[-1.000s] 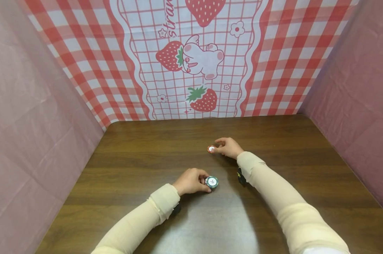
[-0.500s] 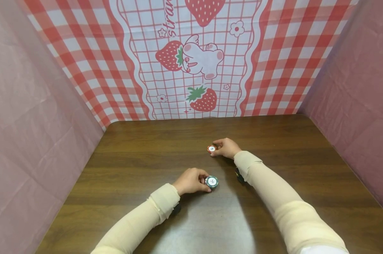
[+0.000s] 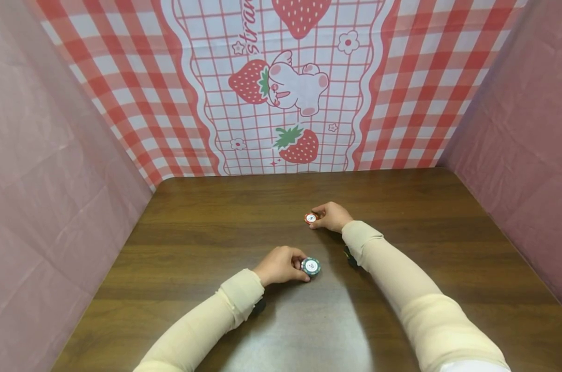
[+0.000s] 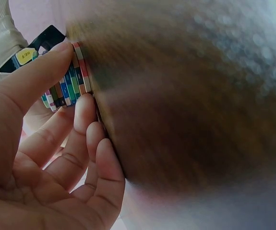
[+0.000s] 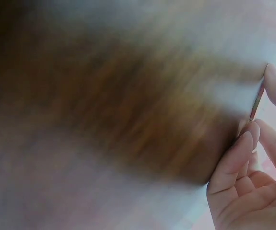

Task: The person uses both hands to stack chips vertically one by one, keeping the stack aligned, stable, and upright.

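Observation:
My left hand (image 3: 281, 265) grips a stack of poker chips (image 3: 310, 266) on the table, thumb on the near side and fingers on the far side. A green-edged chip with a white centre tops it; the left wrist view shows several chips (image 4: 75, 79) of mixed colours beneath. Farther back, my right hand (image 3: 333, 217) pinches a single red poker chip (image 3: 310, 218) with a white centre between thumb and fingers. In the right wrist view this chip (image 5: 258, 100) appears edge-on, thin and flat against the table.
The brown wood-grain table (image 3: 215, 217) meets a red-and-white checked cloth (image 3: 401, 103) at the back. Pink cloths (image 3: 52, 155) hang along both sides. Each wrist carries a dark strapped-on device, and pale sleeves cover the arms.
My right hand has shifted slightly left, and its thumb has slid off the red chip's face to the near edge. The left hand and its stack have stayed still.

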`<state>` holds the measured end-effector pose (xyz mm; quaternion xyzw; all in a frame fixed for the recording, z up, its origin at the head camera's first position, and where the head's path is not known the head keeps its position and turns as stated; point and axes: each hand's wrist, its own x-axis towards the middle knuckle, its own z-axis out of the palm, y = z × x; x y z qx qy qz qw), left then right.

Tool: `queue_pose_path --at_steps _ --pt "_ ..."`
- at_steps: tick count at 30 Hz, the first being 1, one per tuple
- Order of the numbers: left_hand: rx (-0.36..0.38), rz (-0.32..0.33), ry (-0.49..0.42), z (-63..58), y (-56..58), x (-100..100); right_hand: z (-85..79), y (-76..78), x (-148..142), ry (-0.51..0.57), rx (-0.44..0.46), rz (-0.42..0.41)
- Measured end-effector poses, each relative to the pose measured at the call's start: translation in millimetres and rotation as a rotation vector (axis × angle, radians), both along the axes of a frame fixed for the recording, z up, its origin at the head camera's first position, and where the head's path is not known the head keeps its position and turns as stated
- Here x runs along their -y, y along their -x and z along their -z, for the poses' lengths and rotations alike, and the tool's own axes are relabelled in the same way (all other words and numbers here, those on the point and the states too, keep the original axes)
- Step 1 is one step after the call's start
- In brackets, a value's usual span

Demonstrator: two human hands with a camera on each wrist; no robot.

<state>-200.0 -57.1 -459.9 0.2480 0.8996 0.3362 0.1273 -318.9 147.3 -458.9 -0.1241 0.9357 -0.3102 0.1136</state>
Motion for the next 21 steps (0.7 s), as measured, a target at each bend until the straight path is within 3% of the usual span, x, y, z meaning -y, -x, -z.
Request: queue_pose_path --at_steps 21 --pt "-0.005 -0.005 0.014 -1.5 -1.0 -0.6 2.5 5.0 0.9 -0.072 -0.052 0.014"
